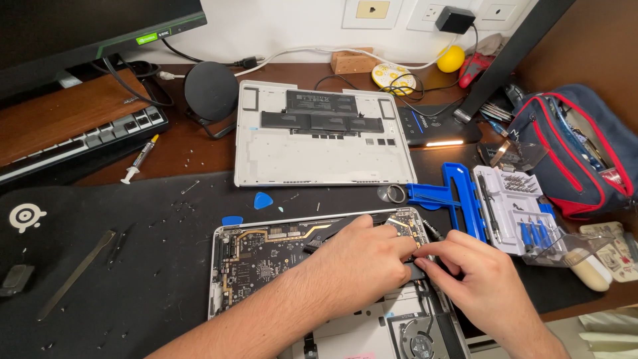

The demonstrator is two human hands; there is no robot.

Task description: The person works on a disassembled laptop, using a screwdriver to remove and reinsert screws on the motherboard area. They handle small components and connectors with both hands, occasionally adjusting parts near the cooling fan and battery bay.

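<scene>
The opened laptop (279, 266) lies on the black mat (133, 266), circuit board bared. Both hands meet at its right edge: the left hand (362, 256) and right hand (475, 269) pinch a small dark part (415, 271) together (what it is, I cannot tell). Behind lies the removed bottom cover (319, 156); right, a blue tool kit (512, 206).

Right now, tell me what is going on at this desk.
A person has both hands inside an opened laptop on a black mat. The left hand rests over its circuit board, and the right hand meets it at the board's right edge, pinching a small dark part. The removed bottom cover lies behind, with a blue tool kit to the right.
</scene>
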